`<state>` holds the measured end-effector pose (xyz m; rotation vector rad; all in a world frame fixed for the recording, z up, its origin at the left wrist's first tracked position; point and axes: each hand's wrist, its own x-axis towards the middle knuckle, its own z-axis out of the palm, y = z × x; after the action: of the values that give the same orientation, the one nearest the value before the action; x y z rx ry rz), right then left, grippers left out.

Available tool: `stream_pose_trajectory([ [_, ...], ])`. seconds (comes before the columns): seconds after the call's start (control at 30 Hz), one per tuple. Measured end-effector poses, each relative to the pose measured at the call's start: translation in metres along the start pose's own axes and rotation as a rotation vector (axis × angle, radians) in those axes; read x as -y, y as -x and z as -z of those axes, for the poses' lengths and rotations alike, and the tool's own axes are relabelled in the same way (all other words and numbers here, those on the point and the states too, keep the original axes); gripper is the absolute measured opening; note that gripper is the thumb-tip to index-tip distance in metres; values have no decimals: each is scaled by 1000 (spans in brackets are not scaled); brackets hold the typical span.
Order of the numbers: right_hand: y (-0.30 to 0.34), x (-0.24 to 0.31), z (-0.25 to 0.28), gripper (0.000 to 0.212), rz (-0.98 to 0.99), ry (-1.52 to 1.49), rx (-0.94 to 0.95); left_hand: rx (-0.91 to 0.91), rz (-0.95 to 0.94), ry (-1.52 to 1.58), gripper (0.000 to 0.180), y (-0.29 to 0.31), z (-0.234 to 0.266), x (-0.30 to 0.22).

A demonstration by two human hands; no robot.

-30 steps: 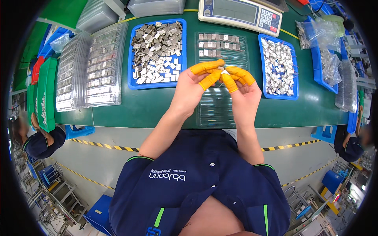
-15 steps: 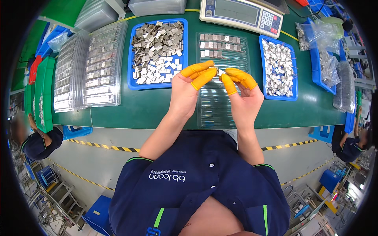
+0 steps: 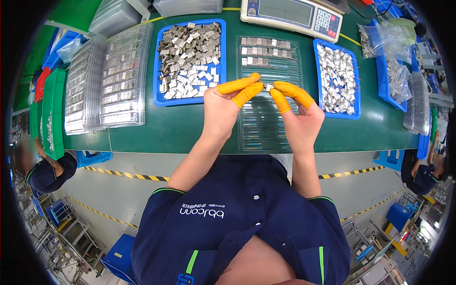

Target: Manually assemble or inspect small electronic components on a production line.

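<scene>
Over the clear plastic tray [image 3: 270,128] my two hands meet, with yellow finger cots on thumbs and fingers. A small silver-and-white connector piece [image 3: 267,87] shows between the fingertips. My left hand [image 3: 228,97] is closed in a pinch at its left side, and my right hand [image 3: 299,104] pinches it from the right. Whether it is one part or two joined is too small to tell. Silver connector shells [image 3: 259,51] lie in rows in the far part of the plastic tray. The nearer slots below my hands show ridged plastic.
To the left, a blue tray [image 3: 156,90] holds many loose metal shells. To the right, another blue tray [image 3: 357,107] holds white-and-silver pieces. A scale [image 3: 289,16] stands at the back. Stacked filled plastic trays [image 3: 107,85] and a green bin [image 3: 54,114] are far left; co-workers sit at both sides.
My right hand has shifted slightly to the right, and its fingers have straightened a little. Both hands still pinch the small piece. The whole view has moved slightly.
</scene>
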<state>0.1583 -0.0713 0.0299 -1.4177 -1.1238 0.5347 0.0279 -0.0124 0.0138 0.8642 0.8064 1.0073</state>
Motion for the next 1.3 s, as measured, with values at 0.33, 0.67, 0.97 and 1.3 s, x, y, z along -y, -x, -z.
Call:
stream_pose_trajectory([
  [0.33, -1, 0, 2, 21, 30, 17, -13, -53, -2, 44, 24, -1, 0, 2],
  [0.67, -10, -1, 21, 26, 22, 85, 225, 113, 25, -34, 36, 4, 0, -2],
  [0.97, -11, -11, 28, 29, -157, -402, 527, 384, 248, 171, 63, 4, 2, -7],
  [1.3, -16, -21, 13, 26, 44, 105, 218, 120, 80, 29, 32, -15, -3, 31],
])
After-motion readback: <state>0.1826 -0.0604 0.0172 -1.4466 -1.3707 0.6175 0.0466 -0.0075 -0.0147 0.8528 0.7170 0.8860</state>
